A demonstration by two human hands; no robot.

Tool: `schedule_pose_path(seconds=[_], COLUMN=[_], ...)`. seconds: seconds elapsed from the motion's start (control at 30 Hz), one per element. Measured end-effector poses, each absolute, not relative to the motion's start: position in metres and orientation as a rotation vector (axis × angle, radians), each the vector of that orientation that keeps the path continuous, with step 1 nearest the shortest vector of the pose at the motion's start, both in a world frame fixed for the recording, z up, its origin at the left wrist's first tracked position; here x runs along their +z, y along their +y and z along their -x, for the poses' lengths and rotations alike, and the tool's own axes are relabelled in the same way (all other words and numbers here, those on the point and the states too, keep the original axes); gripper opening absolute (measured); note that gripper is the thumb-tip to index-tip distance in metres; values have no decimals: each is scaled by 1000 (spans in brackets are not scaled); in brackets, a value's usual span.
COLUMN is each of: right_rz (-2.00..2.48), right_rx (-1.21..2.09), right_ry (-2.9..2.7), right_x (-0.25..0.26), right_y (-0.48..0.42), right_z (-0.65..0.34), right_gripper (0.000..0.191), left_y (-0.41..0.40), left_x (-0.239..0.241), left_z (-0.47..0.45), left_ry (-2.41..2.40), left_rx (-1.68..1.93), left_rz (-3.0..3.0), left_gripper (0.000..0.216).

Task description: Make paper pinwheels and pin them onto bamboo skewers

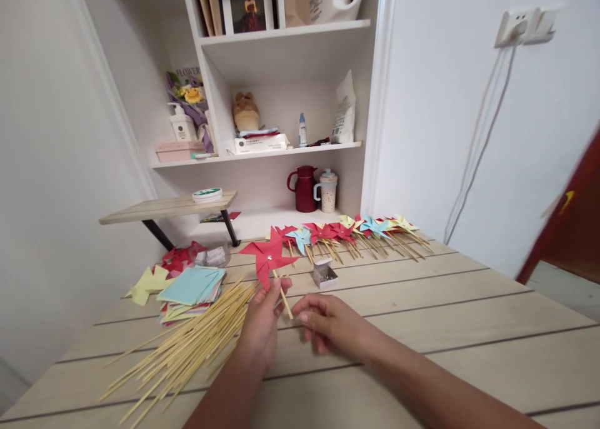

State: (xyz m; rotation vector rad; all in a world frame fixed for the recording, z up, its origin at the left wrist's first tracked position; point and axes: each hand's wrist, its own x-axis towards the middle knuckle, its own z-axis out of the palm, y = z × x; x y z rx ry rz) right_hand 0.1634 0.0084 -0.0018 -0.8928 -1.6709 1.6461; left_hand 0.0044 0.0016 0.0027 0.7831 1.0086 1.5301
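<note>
A red paper pinwheel (268,257) on a thin wooden stick stands tilted in front of me, a small pale dot at its centre. My left hand (266,316) is closed on its stick, just below the paper blades. The stick's lower end points toward my right hand (328,321). That hand is loosely curled with thumb and forefinger a little apart, close beside the stick end; I see nothing held in it. Behind my hands sits a small open box (324,275) with tiny items inside. A loose bundle of wooden sticks (197,341) lies left of my left hand.
Stacked coloured paper squares (191,286) and a yellow paper pinwheel shape (149,285) lie at the left, near a clear container (212,256). Several pinwheels on sticks (342,232) line the table's back. A small raised shelf (169,206) stands back left, before white shelving (285,34).
</note>
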Motion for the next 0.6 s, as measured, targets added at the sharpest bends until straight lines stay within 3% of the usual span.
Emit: schedule_pose_path(seconds=[0.17, 0.4, 0.6], right_rz=[906, 859, 897], right_rx=[1646, 1585, 1602], right_ry=[-1709, -1678, -1642], right_x=[-9, -8, -11], right_y=[5, 6, 8], right_z=[-156, -157, -155], right_gripper=[34, 51, 34], left_y=[3, 0, 1], left_x=[4, 5, 4], left_z=[-6, -8, -11], left_ry=[940, 858, 870], left_rx=[1519, 1488, 1440], left_rz=[-782, -824, -852], left_gripper=[42, 38, 40])
